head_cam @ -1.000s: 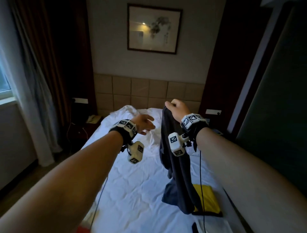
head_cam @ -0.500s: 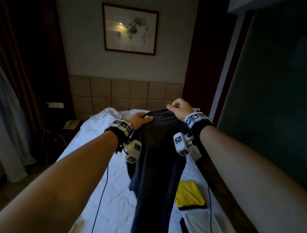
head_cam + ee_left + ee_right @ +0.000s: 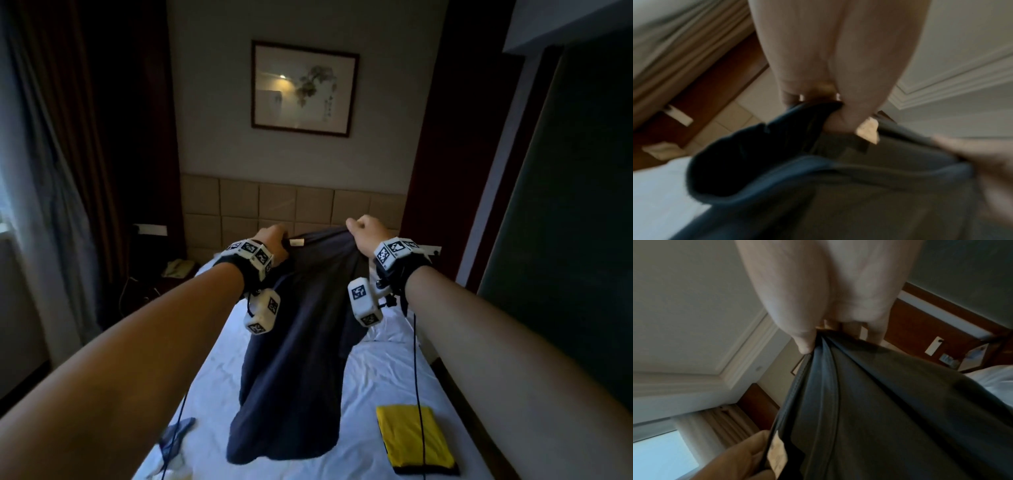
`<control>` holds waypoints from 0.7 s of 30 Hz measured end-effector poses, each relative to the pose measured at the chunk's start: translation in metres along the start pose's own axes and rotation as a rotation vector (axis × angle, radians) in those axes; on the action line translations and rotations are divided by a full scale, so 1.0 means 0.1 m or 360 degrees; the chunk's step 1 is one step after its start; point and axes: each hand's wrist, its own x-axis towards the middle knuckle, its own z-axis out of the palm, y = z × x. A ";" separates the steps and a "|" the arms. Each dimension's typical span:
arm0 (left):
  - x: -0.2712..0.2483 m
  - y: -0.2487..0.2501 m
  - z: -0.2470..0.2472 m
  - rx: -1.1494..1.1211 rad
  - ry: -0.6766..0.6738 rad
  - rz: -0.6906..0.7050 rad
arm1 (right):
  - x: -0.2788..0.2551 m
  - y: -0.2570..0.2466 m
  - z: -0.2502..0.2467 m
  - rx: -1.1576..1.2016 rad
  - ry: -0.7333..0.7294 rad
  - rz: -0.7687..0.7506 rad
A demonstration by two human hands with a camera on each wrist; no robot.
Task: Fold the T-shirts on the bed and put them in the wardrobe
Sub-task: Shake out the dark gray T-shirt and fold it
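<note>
— White sheets covered the bed [image 3: 301, 455]; how many T-shirts were counted on it?

— Two were seen: one dark T-shirt [image 3: 298, 349] held up above the middle of the bed, and one yellow T-shirt [image 3: 412, 437] laid folded at the near right edge. One framed picture [image 3: 301, 88] was hung on the far wall.

— How was the dark one held?

— Its upper edge was gripped by both hands, the left hand [image 3: 272, 241] at the left beside one pale label [image 3: 296, 242], the right hand [image 3: 368, 233] at the right. Fingers were curled round bunched cloth in both wrist views, and the hem was left hanging just over the sheet.
</note>
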 end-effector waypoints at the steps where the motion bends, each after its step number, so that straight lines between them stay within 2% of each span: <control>1: 0.01 -0.06 -0.02 0.0027 0.0014 -0.0063 | 0.03 -0.04 0.06 0.0068 -0.0007 0.0008; 7: 0.03 -0.39 -0.02 0.0188 0.0065 -0.0373 | 0.16 -0.02 0.18 0.0379 0.0113 0.0073; 9: 0.03 -0.54 -0.01 0.0276 0.0020 -0.0448 | 0.19 0.07 0.12 0.0349 0.0020 0.0109; 13: 0.04 -0.71 -0.05 0.0488 -0.0224 -0.0256 | 0.16 0.25 0.05 0.0011 -0.0242 0.0124; 17: 0.19 -0.62 0.06 0.0110 -0.0279 -0.0182 | 0.13 0.38 0.09 -0.0083 -0.0084 0.0058; 20: 0.19 -0.52 0.09 -0.0275 -0.0096 -0.0281 | 0.09 0.48 0.02 -0.0241 0.0033 0.0094; 21: 0.20 -0.53 0.11 -0.0342 0.0009 -0.0244 | 0.05 0.49 -0.02 -0.0294 0.0070 0.0105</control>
